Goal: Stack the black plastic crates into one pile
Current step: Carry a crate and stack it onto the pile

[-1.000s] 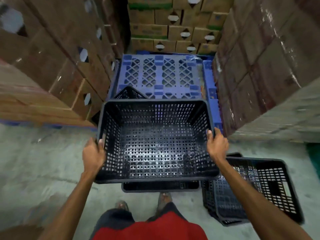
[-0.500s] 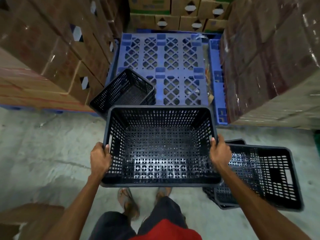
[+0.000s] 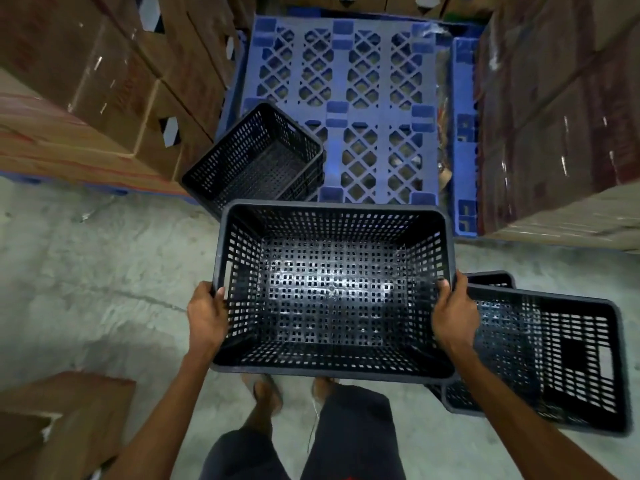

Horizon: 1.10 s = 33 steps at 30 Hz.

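Note:
I hold a black perforated plastic crate [image 3: 332, 292] level in front of me, open side up and empty. My left hand [image 3: 207, 315] grips its left rim and my right hand [image 3: 454, 315] grips its right rim. A second black crate [image 3: 256, 161] rests tilted on the near left corner of the blue pallet, apparently with another nested under it. A third black crate [image 3: 554, 358] lies tipped on the floor to my right, with another crate's edge [image 3: 490, 278] showing behind it.
A blue plastic pallet [image 3: 349, 98] lies ahead between tall stacks of wrapped cardboard boxes on the left [image 3: 90, 84] and on the right [image 3: 561, 109]. A cardboard box [image 3: 59, 420] sits at lower left. My feet stand on the concrete floor [image 3: 86, 289].
The view has tilted down and the held crate has come lower in the frame. The crate on the pallet corner has come into full view. Both hands keep their grip.

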Each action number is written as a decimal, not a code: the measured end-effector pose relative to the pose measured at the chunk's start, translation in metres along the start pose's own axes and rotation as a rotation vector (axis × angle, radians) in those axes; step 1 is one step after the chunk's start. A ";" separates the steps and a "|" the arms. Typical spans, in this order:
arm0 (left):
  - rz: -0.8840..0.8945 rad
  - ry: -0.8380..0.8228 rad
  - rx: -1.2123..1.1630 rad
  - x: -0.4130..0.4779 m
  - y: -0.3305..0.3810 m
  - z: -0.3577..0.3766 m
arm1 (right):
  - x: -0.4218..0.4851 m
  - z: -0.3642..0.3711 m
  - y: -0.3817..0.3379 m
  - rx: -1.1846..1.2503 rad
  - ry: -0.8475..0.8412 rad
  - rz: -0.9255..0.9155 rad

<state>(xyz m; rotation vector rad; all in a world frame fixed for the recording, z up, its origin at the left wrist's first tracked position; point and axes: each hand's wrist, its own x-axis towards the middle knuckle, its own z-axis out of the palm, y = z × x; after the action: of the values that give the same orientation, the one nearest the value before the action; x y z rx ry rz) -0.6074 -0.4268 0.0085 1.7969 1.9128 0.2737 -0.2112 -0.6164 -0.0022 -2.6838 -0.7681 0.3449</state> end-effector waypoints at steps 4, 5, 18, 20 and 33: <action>0.010 0.009 0.019 0.003 -0.007 0.003 | -0.002 0.001 -0.002 0.031 -0.005 0.026; 0.012 0.010 0.015 0.003 -0.008 0.003 | -0.003 0.002 -0.002 0.039 0.003 0.032; -0.002 0.047 -0.012 0.008 0.006 0.004 | -0.003 0.004 0.001 0.180 0.065 0.031; -0.024 0.042 -0.013 0.006 0.002 0.005 | -0.007 0.006 0.000 0.167 0.061 0.032; 0.000 0.038 -0.007 -0.001 -0.003 0.012 | 0.002 -0.004 0.006 0.190 -0.015 -0.020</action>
<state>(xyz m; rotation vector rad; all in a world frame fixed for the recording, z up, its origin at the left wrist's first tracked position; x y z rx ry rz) -0.6041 -0.4302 -0.0028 1.7994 1.9356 0.3164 -0.2052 -0.6206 -0.0011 -2.4974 -0.7275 0.4114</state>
